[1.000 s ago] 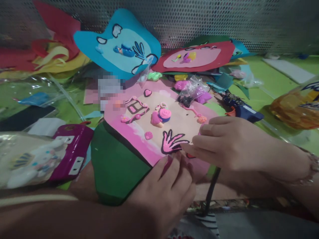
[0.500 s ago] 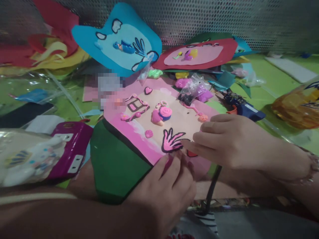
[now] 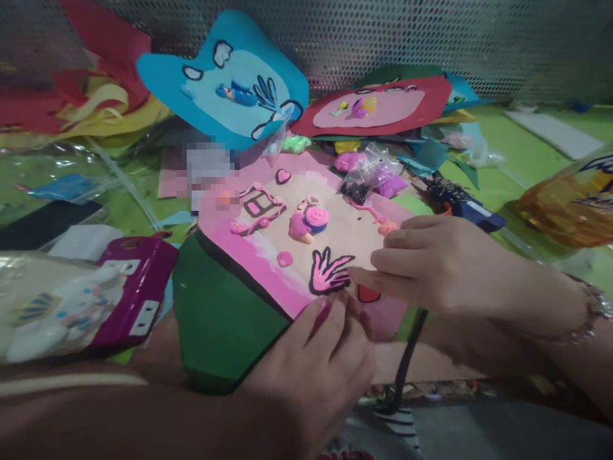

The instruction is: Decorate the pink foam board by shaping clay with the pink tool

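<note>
A pink paper sheet [image 3: 268, 281] carries a cream panel decorated with clay shapes. At its near edge, my left hand [image 3: 320, 358] has bent fingers gripping the paper, with a bit of magenta showing between them. My right hand [image 3: 426, 268] is over the sheet's right side, fingers curled together and one fingertip by the pink coral shape [image 3: 330, 271]; whatever is in that pinch is hidden. Just under these fingers lies a red patch [image 3: 368, 292] outlined in black. A pink and blue clay snail-like figure [image 3: 313, 219] sits mid-panel, with a pink clay shell [image 3: 285, 258] nearby.
Green card [image 3: 220, 313] shows under the sheet. Behind stand a blue decorated cutout [image 3: 186, 89] and a red one [image 3: 330, 115]. Bagged clay [image 3: 390, 182] lies at the back, a purple-topped pouch [image 3: 138, 287] at left, a bottle of amber liquid [image 3: 565, 211] at right.
The view has shifted slightly. My right hand has moved a little, showing more of the red patch; my left hand stays at the paper's edge.
</note>
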A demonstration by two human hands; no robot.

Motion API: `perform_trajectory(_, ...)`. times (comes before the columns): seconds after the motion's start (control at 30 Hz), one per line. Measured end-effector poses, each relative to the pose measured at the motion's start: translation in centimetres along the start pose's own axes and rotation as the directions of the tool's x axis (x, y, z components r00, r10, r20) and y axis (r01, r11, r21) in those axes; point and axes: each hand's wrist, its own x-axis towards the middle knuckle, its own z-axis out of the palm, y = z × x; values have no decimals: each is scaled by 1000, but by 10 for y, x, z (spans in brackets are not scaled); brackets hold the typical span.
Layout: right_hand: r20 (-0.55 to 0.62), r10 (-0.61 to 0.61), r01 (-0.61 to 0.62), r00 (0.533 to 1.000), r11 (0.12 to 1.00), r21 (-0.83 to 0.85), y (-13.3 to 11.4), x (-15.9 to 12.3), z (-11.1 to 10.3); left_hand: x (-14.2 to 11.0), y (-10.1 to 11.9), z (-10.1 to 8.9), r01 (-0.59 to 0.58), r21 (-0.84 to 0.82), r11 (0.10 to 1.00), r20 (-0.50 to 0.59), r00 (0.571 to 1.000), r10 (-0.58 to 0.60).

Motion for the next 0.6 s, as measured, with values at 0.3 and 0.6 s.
perform_trajectory(0.3, 6, -2, 2, 1000, 1000, -5, 4, -2, -1, 1, -2, 2, -9, -2, 1000, -31, 999, 9)
perform_trajectory(0.6, 19, -34, 34, 999, 999, -21, 10, -4, -1, 1, -1, 0, -17, 22, 1000, -15, 1000, 17)
